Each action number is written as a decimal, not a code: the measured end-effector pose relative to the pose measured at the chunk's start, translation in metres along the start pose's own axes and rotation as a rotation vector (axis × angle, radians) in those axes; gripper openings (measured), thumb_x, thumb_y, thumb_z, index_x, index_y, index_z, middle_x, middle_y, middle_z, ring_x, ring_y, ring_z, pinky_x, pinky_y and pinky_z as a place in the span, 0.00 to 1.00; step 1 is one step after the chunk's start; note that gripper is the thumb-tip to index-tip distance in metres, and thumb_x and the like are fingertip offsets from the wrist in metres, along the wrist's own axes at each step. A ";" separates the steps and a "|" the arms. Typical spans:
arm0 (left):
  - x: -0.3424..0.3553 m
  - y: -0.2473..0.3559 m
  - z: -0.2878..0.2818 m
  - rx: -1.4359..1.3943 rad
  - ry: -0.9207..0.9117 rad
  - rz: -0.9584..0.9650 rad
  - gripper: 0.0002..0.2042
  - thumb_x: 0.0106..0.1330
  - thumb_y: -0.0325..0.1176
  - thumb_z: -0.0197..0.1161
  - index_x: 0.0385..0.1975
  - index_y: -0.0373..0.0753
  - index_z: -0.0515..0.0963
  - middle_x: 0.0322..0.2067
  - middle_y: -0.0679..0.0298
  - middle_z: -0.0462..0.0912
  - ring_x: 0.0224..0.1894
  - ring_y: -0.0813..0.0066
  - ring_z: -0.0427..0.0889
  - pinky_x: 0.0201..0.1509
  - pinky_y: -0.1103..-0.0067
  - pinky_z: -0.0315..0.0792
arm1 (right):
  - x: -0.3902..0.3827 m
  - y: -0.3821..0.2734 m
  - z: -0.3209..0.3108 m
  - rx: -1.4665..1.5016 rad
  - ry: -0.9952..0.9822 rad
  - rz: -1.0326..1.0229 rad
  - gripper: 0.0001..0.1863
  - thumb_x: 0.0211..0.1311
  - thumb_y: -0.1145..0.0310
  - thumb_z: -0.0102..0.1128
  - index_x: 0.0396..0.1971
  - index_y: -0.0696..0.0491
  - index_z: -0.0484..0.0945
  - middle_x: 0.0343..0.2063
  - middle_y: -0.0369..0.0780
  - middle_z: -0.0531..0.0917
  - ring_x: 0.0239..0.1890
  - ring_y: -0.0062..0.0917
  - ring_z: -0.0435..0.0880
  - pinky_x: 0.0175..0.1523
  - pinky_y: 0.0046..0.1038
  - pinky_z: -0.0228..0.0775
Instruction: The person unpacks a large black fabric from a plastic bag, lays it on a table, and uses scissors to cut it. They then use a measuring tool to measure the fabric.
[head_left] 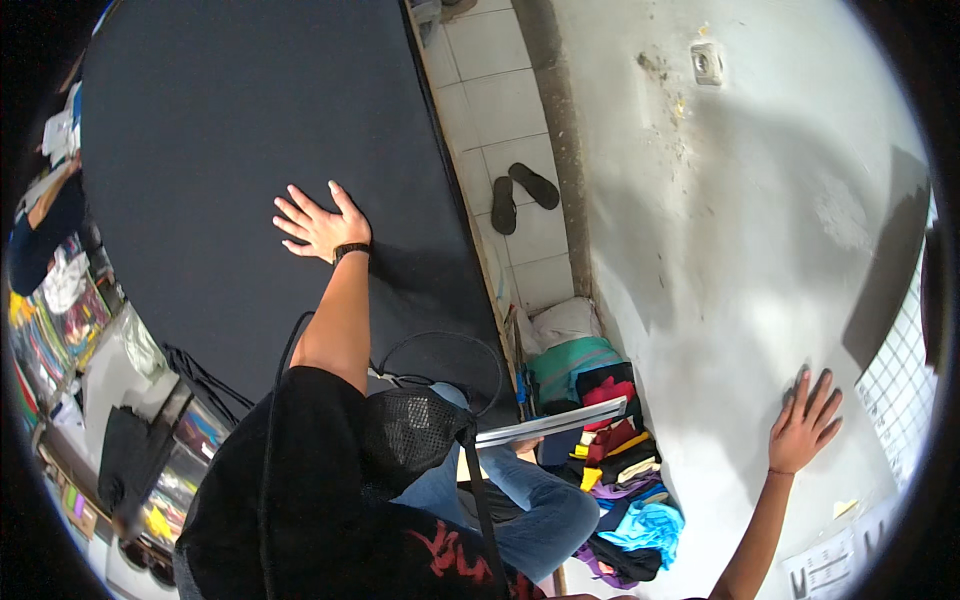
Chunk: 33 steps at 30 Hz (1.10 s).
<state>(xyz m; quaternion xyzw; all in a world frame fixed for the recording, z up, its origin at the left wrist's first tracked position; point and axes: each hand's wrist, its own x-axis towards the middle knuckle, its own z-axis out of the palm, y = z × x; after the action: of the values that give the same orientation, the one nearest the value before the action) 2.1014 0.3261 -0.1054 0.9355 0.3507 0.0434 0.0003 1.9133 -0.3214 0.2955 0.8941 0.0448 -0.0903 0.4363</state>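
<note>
The left hand (318, 228) at 10 o'clock hides its own palm. Whether the right hand (800, 430) at 4 o'clock touches the wall (700, 300) cannot be told; its forearm leaves by the lower edge. The worktop (250, 110) is cut off toward 11 o'clock. The rim crops another person's sleeve (32, 245) at 9 o'clock. A pale strip (555, 424) covers part of the clothes pile (645, 525) at 5 o'clock.

plain black cloth (230, 120), whitish wall (690, 290)
</note>
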 end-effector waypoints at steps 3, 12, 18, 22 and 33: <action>0.003 0.002 0.004 -0.006 0.012 -0.011 0.39 0.74 0.62 0.48 0.79 0.47 0.56 0.81 0.58 0.47 0.83 0.52 0.39 0.80 0.46 0.33 | 0.007 -0.004 0.014 -0.126 0.090 0.001 0.28 0.81 0.47 0.37 0.78 0.19 0.54 0.80 0.23 0.55 0.80 0.30 0.56 0.81 0.46 0.33; 0.006 0.008 0.009 -0.024 -0.001 -0.009 0.38 0.74 0.62 0.47 0.79 0.47 0.56 0.81 0.58 0.47 0.83 0.52 0.39 0.80 0.47 0.33 | -0.006 0.000 0.023 -0.160 -0.011 -0.007 0.29 0.79 0.44 0.37 0.78 0.22 0.58 0.80 0.28 0.57 0.79 0.36 0.58 0.81 0.50 0.23; 0.011 0.012 0.009 0.027 0.005 -0.022 0.38 0.74 0.62 0.48 0.79 0.49 0.56 0.81 0.60 0.47 0.83 0.53 0.39 0.80 0.47 0.34 | -0.006 0.000 0.017 -0.151 -0.064 -0.024 0.36 0.71 0.49 0.47 0.79 0.24 0.56 0.81 0.33 0.56 0.77 0.44 0.60 0.70 0.57 0.52; 0.014 0.013 0.007 0.025 -0.001 -0.017 0.37 0.74 0.61 0.49 0.79 0.50 0.57 0.81 0.60 0.48 0.83 0.53 0.41 0.80 0.46 0.36 | -0.009 0.005 0.015 -0.205 -0.112 -0.095 0.33 0.74 0.47 0.44 0.78 0.25 0.59 0.80 0.38 0.58 0.75 0.49 0.64 0.65 0.61 0.59; 0.020 0.013 0.002 0.098 -0.087 -0.057 0.36 0.75 0.58 0.51 0.80 0.53 0.55 0.82 0.65 0.46 0.83 0.58 0.39 0.80 0.47 0.35 | -0.012 0.006 0.010 -0.217 -0.131 -0.133 0.35 0.71 0.42 0.59 0.76 0.27 0.63 0.76 0.41 0.64 0.66 0.52 0.74 0.56 0.56 0.72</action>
<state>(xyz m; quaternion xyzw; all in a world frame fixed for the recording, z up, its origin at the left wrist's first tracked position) 2.1245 0.3296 -0.1050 0.9250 0.3785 -0.0146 -0.0292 1.9011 -0.3329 0.2971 0.8288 0.0849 -0.1720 0.5256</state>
